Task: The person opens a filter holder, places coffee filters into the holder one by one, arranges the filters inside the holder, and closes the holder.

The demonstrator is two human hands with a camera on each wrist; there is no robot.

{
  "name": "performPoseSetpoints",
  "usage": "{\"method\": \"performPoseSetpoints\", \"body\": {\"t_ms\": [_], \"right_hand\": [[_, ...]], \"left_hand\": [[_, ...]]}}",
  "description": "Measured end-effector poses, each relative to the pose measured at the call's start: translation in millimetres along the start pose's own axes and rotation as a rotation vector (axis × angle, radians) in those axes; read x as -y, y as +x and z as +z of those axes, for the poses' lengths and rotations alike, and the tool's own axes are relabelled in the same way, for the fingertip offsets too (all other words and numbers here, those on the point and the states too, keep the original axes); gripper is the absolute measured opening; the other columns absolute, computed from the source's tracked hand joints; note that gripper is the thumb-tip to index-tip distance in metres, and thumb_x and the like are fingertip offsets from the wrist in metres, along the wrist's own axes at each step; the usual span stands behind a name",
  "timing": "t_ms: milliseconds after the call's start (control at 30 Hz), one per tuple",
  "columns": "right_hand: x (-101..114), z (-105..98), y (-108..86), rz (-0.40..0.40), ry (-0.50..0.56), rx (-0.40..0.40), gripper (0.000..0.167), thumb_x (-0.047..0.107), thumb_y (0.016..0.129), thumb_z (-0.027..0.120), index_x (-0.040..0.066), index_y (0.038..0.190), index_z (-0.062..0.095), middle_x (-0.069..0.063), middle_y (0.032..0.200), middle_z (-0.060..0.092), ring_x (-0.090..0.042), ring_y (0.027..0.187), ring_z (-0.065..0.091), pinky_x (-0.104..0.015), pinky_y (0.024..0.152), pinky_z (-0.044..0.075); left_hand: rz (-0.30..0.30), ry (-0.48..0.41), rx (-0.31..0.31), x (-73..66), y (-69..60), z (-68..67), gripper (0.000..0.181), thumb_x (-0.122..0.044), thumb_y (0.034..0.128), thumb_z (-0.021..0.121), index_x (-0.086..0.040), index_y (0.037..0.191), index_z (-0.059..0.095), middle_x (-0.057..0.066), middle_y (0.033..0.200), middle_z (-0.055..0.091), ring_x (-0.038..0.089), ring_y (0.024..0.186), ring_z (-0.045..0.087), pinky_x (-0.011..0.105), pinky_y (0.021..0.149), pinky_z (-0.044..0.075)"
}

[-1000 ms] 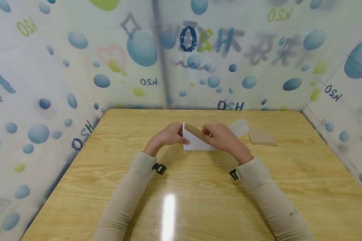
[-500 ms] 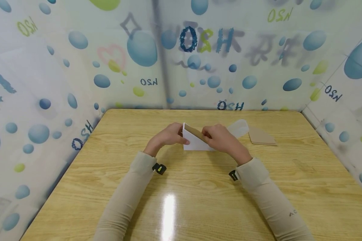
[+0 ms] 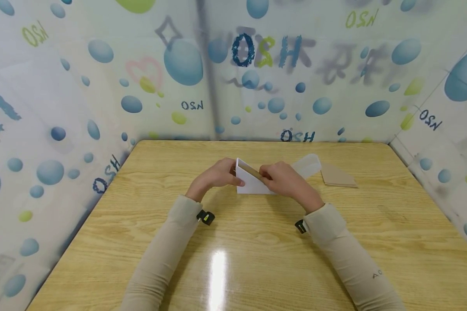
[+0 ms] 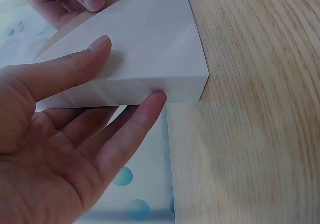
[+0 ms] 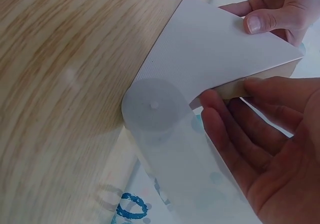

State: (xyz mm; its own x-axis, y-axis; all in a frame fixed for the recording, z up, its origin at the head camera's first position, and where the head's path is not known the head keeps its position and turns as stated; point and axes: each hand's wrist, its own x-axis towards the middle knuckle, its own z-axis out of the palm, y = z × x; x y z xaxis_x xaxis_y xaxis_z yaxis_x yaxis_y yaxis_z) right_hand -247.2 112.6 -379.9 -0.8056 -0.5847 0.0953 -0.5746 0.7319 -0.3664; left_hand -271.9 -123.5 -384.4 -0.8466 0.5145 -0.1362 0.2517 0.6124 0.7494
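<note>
A white wedge-shaped filter holder (image 3: 251, 183) stands on the table with its slanted opening uppermost. My left hand (image 3: 218, 172) grips its left end, thumb (image 4: 90, 59) on the broad face and fingers behind the narrow side. Inside the opening sits a stack of brown paper coffee filters (image 5: 232, 90), only its edge showing. My right hand (image 3: 286, 178) pinches that edge between thumb and fingers at the slanted rim. From the holder's right corner a translucent lid (image 5: 195, 169) swings out on a round pivot, partly behind the right hand in the head view.
Another fan-shaped stack of brown filters (image 3: 337, 175) lies flat to the right of the lid. Under everything is a wood-grain table (image 3: 257, 259), bounded at the back and sides by a patterned curtain (image 3: 233, 99).
The brown filters have sunk lower into the holder, so less of them shows. My right hand has shifted slightly left with them; the left hand keeps its place.
</note>
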Motion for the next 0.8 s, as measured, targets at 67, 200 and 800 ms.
{"method": "performPoseSetpoints", "body": {"t_ms": [67,200,800], "right_hand": [[-0.3,1.0,0.0,-0.002,-0.011,0.002,0.012,0.018,0.102,0.065,0.01,0.102,0.074,-0.002,0.078,0.069,-0.013,0.061,0.054,-0.029,0.061,0.046],[-1.2,2.9,0.1,-0.001,-0.022,0.006,0.012,0.017,0.102,0.066,0.009,0.103,0.074,-0.003,0.082,0.072,-0.013,0.062,0.056,-0.029,0.062,0.047],[0.2,2.9,-0.4,0.004,-0.013,0.019,0.01,0.016,0.1,0.067,0.01,0.099,0.075,-0.005,0.089,0.075,-0.013,0.062,0.056,-0.028,0.062,0.046]], "left_hand": [[0.001,0.001,0.0,0.2,0.1,0.1,0.04,-0.007,0.0906,0.077,-0.004,0.129,0.066,0.014,0.12,0.073,0.025,0.103,0.071,0.035,0.087,0.055],[0.001,0.003,0.001,0.4,0.8,0.2,0.04,-0.007,0.0908,0.076,-0.004,0.13,0.065,0.015,0.12,0.073,0.026,0.104,0.071,0.036,0.088,0.056],[0.007,0.006,0.002,0.0,0.6,-0.4,0.04,-0.007,0.091,0.077,-0.004,0.129,0.066,0.014,0.119,0.073,0.026,0.104,0.071,0.034,0.087,0.055]]}}
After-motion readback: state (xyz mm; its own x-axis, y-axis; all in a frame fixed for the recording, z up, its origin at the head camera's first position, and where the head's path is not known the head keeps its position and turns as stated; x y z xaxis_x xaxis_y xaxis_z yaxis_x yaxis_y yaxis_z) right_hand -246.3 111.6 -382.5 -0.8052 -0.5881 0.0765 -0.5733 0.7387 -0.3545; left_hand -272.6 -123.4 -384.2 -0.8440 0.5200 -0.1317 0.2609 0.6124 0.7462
